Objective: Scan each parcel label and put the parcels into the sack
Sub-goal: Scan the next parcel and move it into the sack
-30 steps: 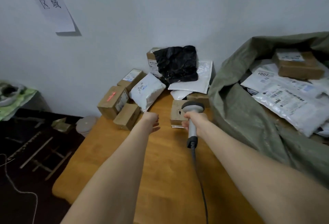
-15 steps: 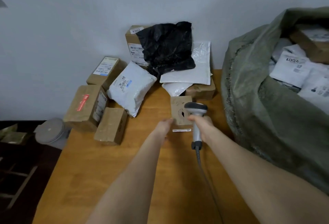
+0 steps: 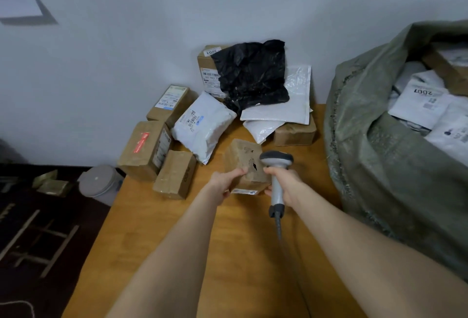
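A small brown cardboard parcel (image 3: pixel 244 160) stands on the wooden table (image 3: pixel 162 241), a white label strip showing at its bottom edge. My left hand (image 3: pixel 224 183) grips its left side, thumb on the top face. My right hand (image 3: pixel 285 185) holds a grey handheld scanner (image 3: pixel 276 166) by the handle, its head just right of the parcel, and its fingers touch the parcel's right lower edge. A green sack (image 3: pixel 374 155) lies open at the right, with several labelled parcels inside.
Several parcels are heaped at the table's back against the wall: brown boxes (image 3: pixel 144 148), a white poly bag (image 3: pixel 202 125), a black bag (image 3: pixel 253 74), white mailers (image 3: pixel 286 105). The scanner cable (image 3: pixel 279 231) trails toward me. A grey bin (image 3: pixel 98 183) stands on the floor at the left.
My left hand has reached forward and taken hold of the small brown parcel. The camera has tilted and moved closer to the table. The right hand keeps the scanner beside the parcel.
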A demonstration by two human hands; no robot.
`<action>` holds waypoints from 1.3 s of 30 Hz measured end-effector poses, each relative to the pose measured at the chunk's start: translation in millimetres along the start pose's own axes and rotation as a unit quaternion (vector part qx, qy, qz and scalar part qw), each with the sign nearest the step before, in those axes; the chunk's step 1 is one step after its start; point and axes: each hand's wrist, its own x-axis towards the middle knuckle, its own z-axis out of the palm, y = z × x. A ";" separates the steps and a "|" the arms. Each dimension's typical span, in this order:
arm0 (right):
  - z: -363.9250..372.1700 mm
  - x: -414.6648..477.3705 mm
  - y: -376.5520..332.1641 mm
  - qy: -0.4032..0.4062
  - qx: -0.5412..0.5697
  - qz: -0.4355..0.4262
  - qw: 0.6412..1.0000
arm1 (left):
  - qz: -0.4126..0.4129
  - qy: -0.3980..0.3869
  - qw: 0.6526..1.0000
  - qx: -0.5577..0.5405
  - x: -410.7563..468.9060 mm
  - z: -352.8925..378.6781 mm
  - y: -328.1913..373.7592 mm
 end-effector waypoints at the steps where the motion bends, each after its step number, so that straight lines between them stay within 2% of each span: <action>1: -0.4 -3.8 -0.7 -0.008 0.004 0.001 1.000 | 0.029 0.018 0.999 0.034 -2.9 -0.5 -0.3; 3: -0.9 -10.8 -2.5 -0.026 0.015 -0.005 1.000 | 0.096 0.058 0.984 0.141 -10.6 -1.3 2.6; 5: -1.7 -17.7 -6.0 -0.054 0.043 -0.005 0.998 | 0.150 0.122 0.945 0.263 -22.5 0.7 5.9; 6: -1.4 -22.6 -8.1 -0.069 0.060 -0.006 0.996 | 0.171 0.132 0.933 0.286 -29.8 2.1 7.9; 7: -2.0 -26.5 -9.0 -0.082 0.071 -0.009 0.994 | 0.180 0.121 0.938 0.270 -36.0 3.1 9.3; 9: -5.0 -29.2 -7.8 -0.076 0.075 -0.016 0.994 | 0.192 0.079 0.967 0.150 -50.8 3.2 11.3; 11: -9.4 -30.8 -4.9 -0.072 0.077 -0.014 0.994 | 0.170 0.043 0.984 0.039 -61.8 0.2 12.4; 13: -12.8 -36.3 -2.1 -0.084 0.093 -0.010 0.992 | 0.145 0.031 0.989 -0.020 -66.7 -3.9 10.7; 16: -12.2 -41.5 2.1 -0.079 0.093 -0.005 0.992 | 0.106 0.008 0.991 -0.081 -73.7 -8.9 8.8; 20: -6.3 -47.2 1.8 -0.078 0.089 -0.006 0.993 | 0.037 -0.097 0.990 -0.093 -86.8 -19.5 5.2; 24: 1.4 -53.6 -0.2 -0.064 0.079 -0.021 0.995 | 0.039 -0.179 0.972 -0.149 -88.0 -31.9 -1.8; 29: 12.8 -64.4 0.1 -0.009 0.015 -0.069 0.997 | 0.082 -0.093 0.981 -0.148 -80.6 -46.1 1.1; 32: 18.7 -72.1 0.0 -0.006 0.040 -0.082 0.996 | 0.112 -0.030 0.989 -0.095 -71.6 -57.2 0.4; 37: 28.7 -85.0 -3.8 -0.049 0.046 -0.092 0.994 | 0.122 -0.055 0.988 -0.082 -73.0 -57.7 8.0; 39: 34.0 -86.8 -2.9 -0.031 0.041 -0.102 0.993 | 0.123 -0.062 0.987 -0.078 -75.7 -57.2 9.7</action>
